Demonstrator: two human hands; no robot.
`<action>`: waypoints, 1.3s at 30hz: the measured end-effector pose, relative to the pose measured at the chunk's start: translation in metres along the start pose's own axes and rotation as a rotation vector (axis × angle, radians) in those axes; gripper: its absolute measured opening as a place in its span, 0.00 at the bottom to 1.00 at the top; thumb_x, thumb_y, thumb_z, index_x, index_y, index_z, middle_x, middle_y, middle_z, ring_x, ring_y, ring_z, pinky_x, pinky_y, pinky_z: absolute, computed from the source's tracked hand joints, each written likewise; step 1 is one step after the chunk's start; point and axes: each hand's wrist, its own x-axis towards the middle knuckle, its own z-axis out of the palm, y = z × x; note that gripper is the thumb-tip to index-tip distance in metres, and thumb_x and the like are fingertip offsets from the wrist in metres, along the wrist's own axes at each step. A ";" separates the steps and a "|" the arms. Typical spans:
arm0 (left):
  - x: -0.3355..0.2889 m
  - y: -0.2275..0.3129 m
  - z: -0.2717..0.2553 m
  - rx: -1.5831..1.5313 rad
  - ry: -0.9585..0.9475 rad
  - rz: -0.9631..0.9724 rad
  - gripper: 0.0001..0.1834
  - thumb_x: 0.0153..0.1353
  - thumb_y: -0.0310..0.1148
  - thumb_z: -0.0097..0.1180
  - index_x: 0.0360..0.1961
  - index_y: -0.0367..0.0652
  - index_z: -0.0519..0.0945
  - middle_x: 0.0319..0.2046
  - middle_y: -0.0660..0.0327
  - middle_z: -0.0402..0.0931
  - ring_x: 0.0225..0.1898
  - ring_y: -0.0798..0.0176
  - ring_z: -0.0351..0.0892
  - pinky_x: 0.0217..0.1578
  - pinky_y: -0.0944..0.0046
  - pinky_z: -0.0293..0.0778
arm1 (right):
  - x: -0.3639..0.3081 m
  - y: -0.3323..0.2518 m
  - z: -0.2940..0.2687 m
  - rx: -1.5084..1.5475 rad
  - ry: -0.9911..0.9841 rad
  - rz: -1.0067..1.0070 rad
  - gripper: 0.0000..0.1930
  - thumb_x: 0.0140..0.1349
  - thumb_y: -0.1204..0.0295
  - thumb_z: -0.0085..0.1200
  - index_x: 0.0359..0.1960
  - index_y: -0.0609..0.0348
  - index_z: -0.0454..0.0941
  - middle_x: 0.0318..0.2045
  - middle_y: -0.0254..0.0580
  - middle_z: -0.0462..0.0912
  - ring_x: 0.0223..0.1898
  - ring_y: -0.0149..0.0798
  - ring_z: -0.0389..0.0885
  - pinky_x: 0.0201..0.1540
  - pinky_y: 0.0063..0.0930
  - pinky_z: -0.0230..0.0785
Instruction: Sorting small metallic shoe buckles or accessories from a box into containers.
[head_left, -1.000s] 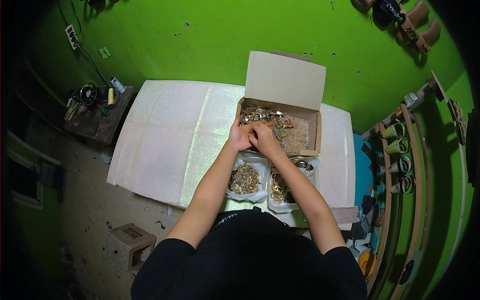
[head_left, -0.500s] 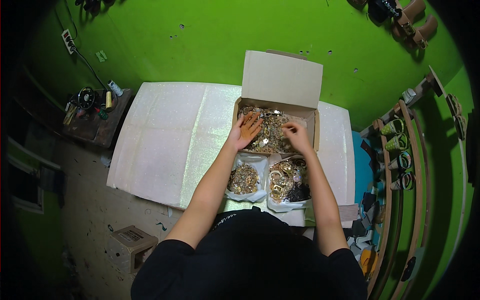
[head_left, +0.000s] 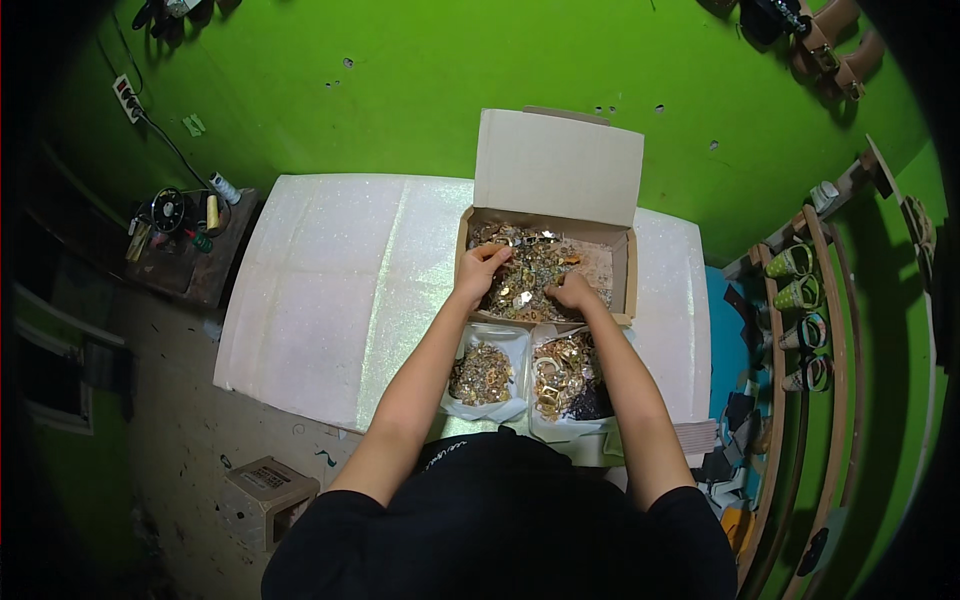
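While a dark table [head_left: 190, 268] sat at nine o'clock from the cardboard box [head_left: 626, 275], a wide, sparkly tabletop [head_left: 320, 285] stretched between. Two white trays [head_left: 490, 410] blocked seven and six. Inside, the left hand [head_left: 480, 272] curled over shiny bits [head_left: 525, 275]; the right hand [head_left: 574, 289] bent down to them. I couldn't tell if either held any. A wooden rack [head_left: 837, 350] stood near three.

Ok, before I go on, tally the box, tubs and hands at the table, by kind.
Box: 1
Tubs: 2
Hands: 2
Total: 5
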 end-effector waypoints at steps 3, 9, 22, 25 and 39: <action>0.011 -0.005 -0.011 0.299 0.066 0.118 0.15 0.55 0.38 0.49 0.30 0.34 0.77 0.29 0.60 0.76 0.30 0.67 0.74 0.35 0.70 0.67 | 0.004 -0.022 0.006 -0.073 -0.002 0.056 0.27 0.42 0.53 0.53 0.32 0.71 0.74 0.34 0.62 0.74 0.39 0.55 0.73 0.45 0.36 0.64; 0.013 -0.016 -0.008 0.531 0.061 0.188 0.18 0.59 0.40 0.40 0.31 0.35 0.77 0.32 0.57 0.76 0.37 0.62 0.73 0.41 0.66 0.64 | 0.013 -0.024 0.014 0.094 0.031 0.206 0.23 0.48 0.58 0.45 0.33 0.72 0.74 0.39 0.66 0.71 0.44 0.54 0.70 0.48 0.37 0.61; 0.016 -0.020 -0.015 0.289 0.102 0.018 0.18 0.58 0.42 0.41 0.32 0.39 0.77 0.29 0.62 0.75 0.31 0.70 0.71 0.34 0.71 0.65 | 0.009 -0.046 0.016 0.316 0.061 0.272 0.30 0.49 0.49 0.43 0.36 0.71 0.73 0.39 0.63 0.73 0.44 0.53 0.70 0.48 0.33 0.60; 0.015 -0.023 -0.019 0.329 0.102 0.025 0.18 0.58 0.43 0.42 0.31 0.39 0.78 0.27 0.61 0.75 0.30 0.69 0.71 0.35 0.70 0.65 | 0.004 -0.059 0.013 0.318 0.022 0.282 0.32 0.48 0.48 0.44 0.39 0.72 0.72 0.41 0.63 0.72 0.45 0.53 0.70 0.48 0.33 0.60; 0.006 -0.013 -0.016 0.436 0.068 0.127 0.19 0.57 0.42 0.43 0.32 0.37 0.78 0.29 0.55 0.76 0.34 0.63 0.73 0.38 0.68 0.65 | 0.004 -0.054 0.022 0.822 -0.168 0.355 0.24 0.51 0.54 0.47 0.38 0.65 0.70 0.28 0.42 0.74 0.27 0.34 0.72 0.24 0.30 0.65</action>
